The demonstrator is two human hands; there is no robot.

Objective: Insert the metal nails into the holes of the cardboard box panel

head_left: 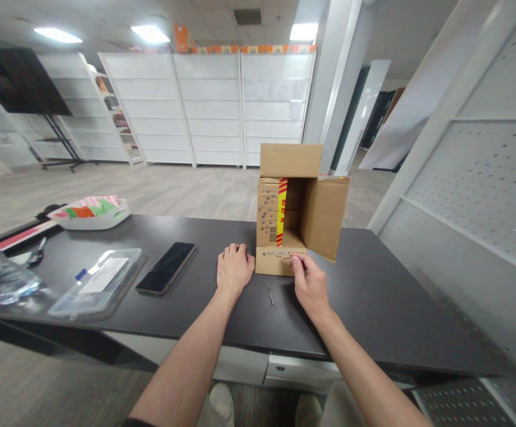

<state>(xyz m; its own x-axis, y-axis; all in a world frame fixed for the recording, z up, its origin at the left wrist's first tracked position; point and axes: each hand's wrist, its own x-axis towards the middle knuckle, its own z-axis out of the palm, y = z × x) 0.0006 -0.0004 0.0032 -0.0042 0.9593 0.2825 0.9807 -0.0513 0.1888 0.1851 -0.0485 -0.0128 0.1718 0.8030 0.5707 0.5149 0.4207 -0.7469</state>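
Observation:
A brown cardboard box [267, 207] stands on the dark table, its opening facing me. Grey dots, a barcode and a yellow-red tape strip mark its left front flap. The lower flap [267, 265] hangs in front, with a row of small holes and metallic dots. My left hand [235, 270] rests palm down on the tabletop just left of this flap, fingers slightly bent, holding nothing visible. At the flap's right part, my right hand [310, 284] pinches a small thin pin-like piece [287, 257] between thumb and forefinger. Between both hands lies a slim metal rod [270, 293].
Left on the table [391, 296] are a black phone [166, 268], a clear plastic case [102, 281], a crinkled clear plastic package [6, 279] and a white tray [93, 222] with colourful contents. A perforated white panel [493, 160] stands at the right.

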